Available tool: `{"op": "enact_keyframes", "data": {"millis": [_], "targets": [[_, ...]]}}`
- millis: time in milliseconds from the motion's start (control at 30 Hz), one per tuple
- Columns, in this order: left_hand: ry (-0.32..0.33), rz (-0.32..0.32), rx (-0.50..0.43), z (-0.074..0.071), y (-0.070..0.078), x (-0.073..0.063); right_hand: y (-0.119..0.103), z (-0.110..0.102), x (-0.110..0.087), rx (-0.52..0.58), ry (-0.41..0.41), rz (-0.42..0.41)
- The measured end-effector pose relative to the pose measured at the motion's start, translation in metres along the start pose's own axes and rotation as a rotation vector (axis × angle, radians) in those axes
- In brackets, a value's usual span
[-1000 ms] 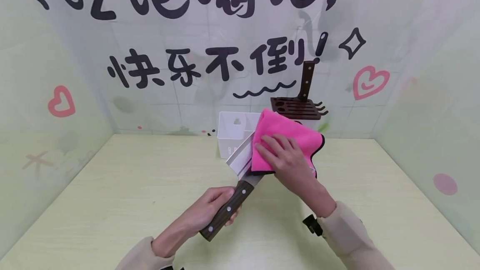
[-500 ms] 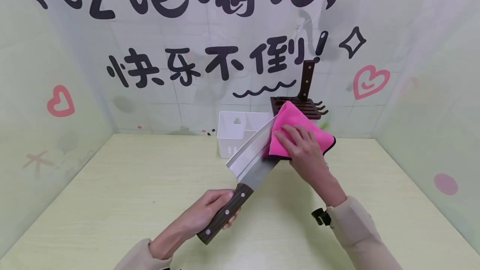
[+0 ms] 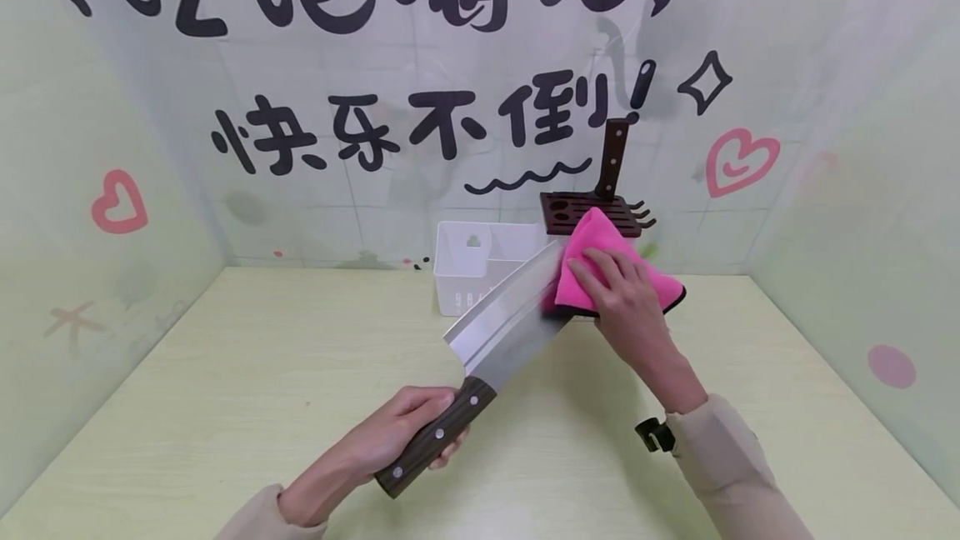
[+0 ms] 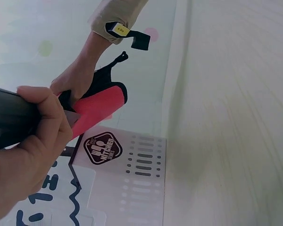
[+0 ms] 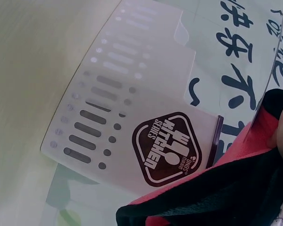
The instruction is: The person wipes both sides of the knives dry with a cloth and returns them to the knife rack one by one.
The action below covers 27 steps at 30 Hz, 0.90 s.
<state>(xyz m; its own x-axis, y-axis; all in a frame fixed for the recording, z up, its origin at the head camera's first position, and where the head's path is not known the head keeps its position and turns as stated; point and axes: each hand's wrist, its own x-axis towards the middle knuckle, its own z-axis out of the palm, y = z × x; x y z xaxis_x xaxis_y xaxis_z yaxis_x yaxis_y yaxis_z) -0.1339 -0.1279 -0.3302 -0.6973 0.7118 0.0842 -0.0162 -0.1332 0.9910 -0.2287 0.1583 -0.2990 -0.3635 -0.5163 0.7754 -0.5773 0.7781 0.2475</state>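
Note:
In the head view my left hand (image 3: 401,427) grips the dark wooden handle of a kitchen cleaver (image 3: 517,332), whose broad blade slants up to the right. My right hand (image 3: 626,302) holds a pink cloth (image 3: 596,248) with black edging, folded over the far end of the blade, so the tip is hidden. Seen from the left wrist, my left fingers (image 4: 49,115) curl round the handle, and the cloth (image 4: 101,108) hangs from the right hand beyond. The right wrist view shows the cloth's dark underside (image 5: 217,193) with the fingers at its edge.
Against the back wall stands a white slotted holder (image 3: 461,286) with a kitchen label (image 5: 167,148). A brown slotted top with side hooks (image 3: 588,211) covers its right part, and a brown riveted handle (image 3: 615,157) rises from it. The pale wooden table (image 3: 225,390) lies underneath.
My right hand has slid the cloth along the blade up and to the right, away from the handle, uncovering more of the blade. The left hand and cleaver have shifted slightly down and left.

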Motion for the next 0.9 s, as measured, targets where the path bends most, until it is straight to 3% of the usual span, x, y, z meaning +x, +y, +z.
{"op": "enact_keyframes", "data": {"millis": [400,633,733,900], "targets": [[-0.025,0.042,-0.038,-0.009,-0.004,-0.013,0.0,-0.015,-0.019,0.002,-0.106,0.045],[0.018,0.054,-0.047,-0.015,-0.002,-0.018,-0.005,-0.018,-0.039,-0.015,-0.181,-0.056],[0.031,0.063,-0.06,-0.016,-0.001,-0.018,-0.011,-0.014,-0.048,-0.02,-0.248,-0.11],[0.049,0.072,-0.069,-0.016,-0.002,-0.018,-0.027,-0.005,-0.063,0.01,-0.432,-0.15]]}}
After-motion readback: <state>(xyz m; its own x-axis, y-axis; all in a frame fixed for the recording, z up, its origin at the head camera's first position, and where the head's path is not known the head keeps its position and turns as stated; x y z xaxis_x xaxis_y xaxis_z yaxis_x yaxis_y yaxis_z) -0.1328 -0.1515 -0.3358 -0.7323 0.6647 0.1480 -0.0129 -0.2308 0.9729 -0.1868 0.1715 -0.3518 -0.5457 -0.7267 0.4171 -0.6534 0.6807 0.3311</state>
